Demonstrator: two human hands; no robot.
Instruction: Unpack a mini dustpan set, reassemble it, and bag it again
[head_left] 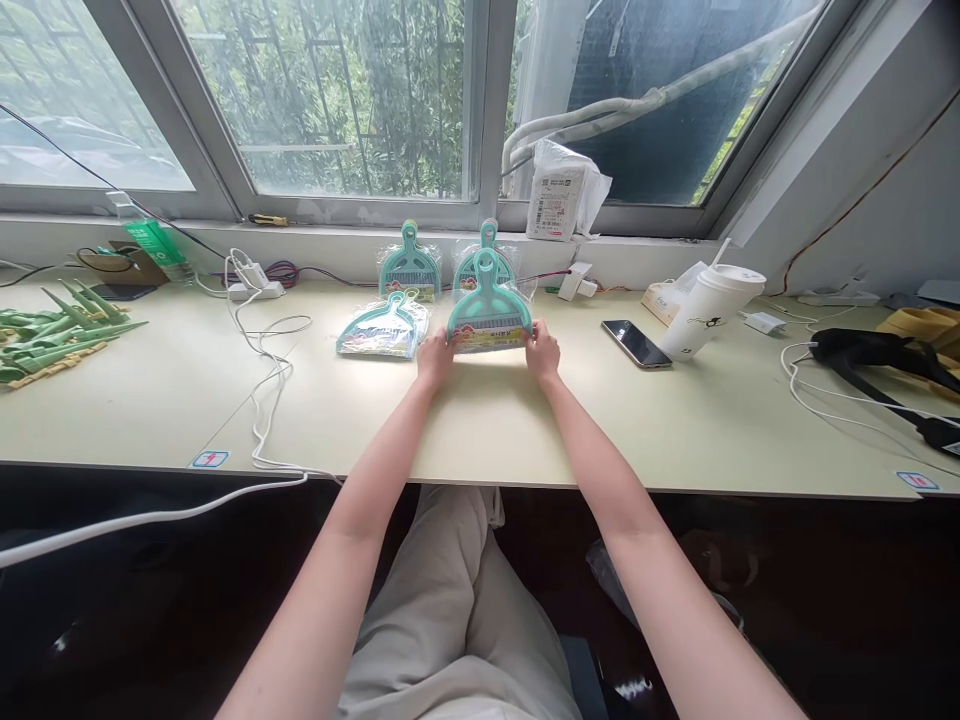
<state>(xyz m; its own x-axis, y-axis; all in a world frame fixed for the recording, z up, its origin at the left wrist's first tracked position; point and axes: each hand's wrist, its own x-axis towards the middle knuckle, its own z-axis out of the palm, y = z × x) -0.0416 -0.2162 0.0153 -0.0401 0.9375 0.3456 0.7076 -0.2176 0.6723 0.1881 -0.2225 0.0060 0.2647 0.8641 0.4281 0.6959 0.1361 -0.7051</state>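
Between them, my left hand and my right hand grip the lower corners of a mint-green dustpan and brush set, its handle pointing up. Clear plastic wrap and a printed label cover this set. Right behind it, partly hidden, a second wrapped set leans by the wall. Another wrapped set stands upright to the left of that one. Nearest my left hand, a further dustpan set lies flat on the table in its wrapping.
A phone, a white lidded cup with a straw and a black strap are on the right. White cables cross the table at left, near green pointed objects. A wrapped packet stands on the sill.
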